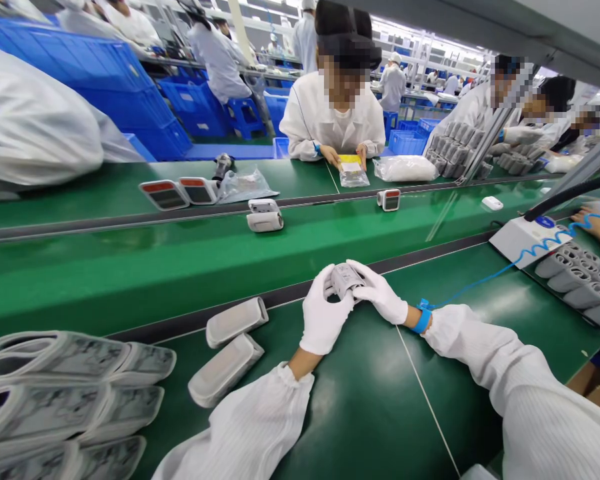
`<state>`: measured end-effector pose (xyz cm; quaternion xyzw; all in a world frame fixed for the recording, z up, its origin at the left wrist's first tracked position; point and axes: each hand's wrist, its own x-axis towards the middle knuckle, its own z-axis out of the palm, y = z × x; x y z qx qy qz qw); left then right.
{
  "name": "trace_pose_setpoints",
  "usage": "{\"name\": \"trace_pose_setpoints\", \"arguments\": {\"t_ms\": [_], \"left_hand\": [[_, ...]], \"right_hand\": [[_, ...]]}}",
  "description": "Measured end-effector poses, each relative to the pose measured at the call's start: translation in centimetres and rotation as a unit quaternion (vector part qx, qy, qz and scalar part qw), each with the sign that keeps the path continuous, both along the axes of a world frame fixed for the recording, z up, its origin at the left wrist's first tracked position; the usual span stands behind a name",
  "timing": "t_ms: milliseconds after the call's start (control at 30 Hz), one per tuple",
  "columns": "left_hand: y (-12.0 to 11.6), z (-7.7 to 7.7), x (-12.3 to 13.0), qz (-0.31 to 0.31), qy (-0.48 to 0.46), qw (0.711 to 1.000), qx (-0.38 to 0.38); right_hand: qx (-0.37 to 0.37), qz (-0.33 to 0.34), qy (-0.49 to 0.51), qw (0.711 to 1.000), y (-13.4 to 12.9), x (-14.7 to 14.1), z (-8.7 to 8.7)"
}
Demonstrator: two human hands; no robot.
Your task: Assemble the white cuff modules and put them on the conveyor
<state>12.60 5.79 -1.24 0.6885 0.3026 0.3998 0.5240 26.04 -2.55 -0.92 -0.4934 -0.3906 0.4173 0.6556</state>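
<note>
In white gloves, my left hand and my right hand both grip a small grey device from either side, above the green bench top. Its underside is partly hidden by my fingers. To the left of my left hand lie two pale grey padded sleeves. Beyond them, at the lower left, several grey-and-white printed cuffs are stacked. A blue wrist strap circles my right wrist, and its blue coiled cord runs to a white box at the right.
A green conveyor belt crosses in front of me, carrying white devices. A co-worker works with a yellow-labelled bag across the line. Grey cuffs sit at the right, with blue crates behind the line at the left.
</note>
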Motion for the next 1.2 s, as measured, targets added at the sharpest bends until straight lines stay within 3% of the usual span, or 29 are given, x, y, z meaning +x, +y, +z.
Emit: {"name": "trace_pose_setpoints", "arguments": {"t_ms": [67,233,300,567,700,833,933,1200], "left_hand": [[0.0,0.1,-0.3,0.007,0.011,1.0,0.027],[-0.3,0.3,-1.1,-0.011,0.057,0.966,0.251],[-0.4,0.3,-1.3,-0.024,0.074,0.957,0.281],[0.0,0.3,-1.1,0.0,0.066,0.958,0.28],[0.2,0.4,-1.2,0.024,0.053,0.965,0.256],[0.5,0.3,-1.3,0.055,0.045,0.983,0.168],[0.6,0.5,-1.3,0.037,0.042,0.989,0.138],[0.6,0.7,-1.1,-0.023,0.057,0.993,0.096]], "right_hand": [[0.007,0.006,-0.011,1.0,-0.1,0.0,0.3],[-0.015,0.06,0.042,0.997,-0.2,0.8,0.9],[-0.041,0.073,0.08,0.993,-0.1,1.2,0.9],[-0.116,0.113,0.126,0.979,0.5,1.7,-0.1],[-0.078,0.074,0.112,0.988,0.8,1.2,0.0],[-0.029,0.04,0.034,0.998,0.3,0.6,0.6],[-0.01,0.043,-0.019,0.999,-0.2,0.2,1.0],[-0.021,0.012,-0.033,0.999,-0.2,0.6,1.2]]}}
